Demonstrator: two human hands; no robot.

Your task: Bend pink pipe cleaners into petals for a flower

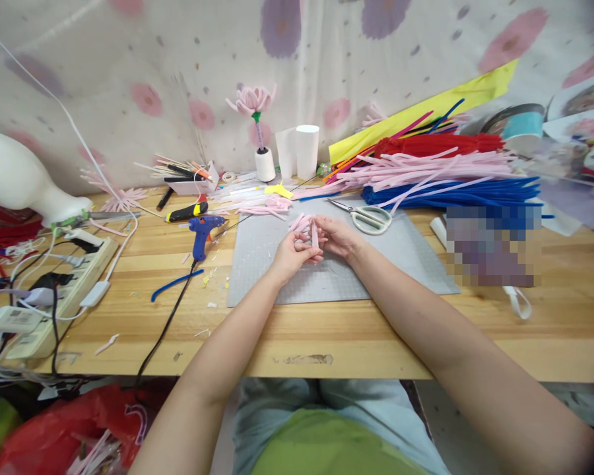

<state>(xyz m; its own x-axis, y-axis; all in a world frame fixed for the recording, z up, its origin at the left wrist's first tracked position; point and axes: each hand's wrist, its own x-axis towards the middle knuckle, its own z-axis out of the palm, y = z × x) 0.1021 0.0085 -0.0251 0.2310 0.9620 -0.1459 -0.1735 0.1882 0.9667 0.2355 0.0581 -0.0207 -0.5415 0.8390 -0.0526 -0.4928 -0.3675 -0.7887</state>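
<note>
Holding a pink bundle (307, 227) of pipe-cleaner bits between both hands, just above the grey mat (336, 277). Left hand (291, 254) curled around the lower end, fingers closed on it; right hand (337, 236) pinching the top from the other side. Hard to tell how many pieces, probably several folded together, too small to count. Best to keep the left grip tight at the base so the loops don't splay while the right shapes them, and stay low over the mat. Scissors (369, 218) just right of the hands, blades pointing at them, so worth minding. Blue glue gun (202, 231) off to the left with its cord trailing over the table edge. Pink stems (426, 168) and blue stems (455, 193) piled behind. Finished flower (252, 100) at the back.
</note>
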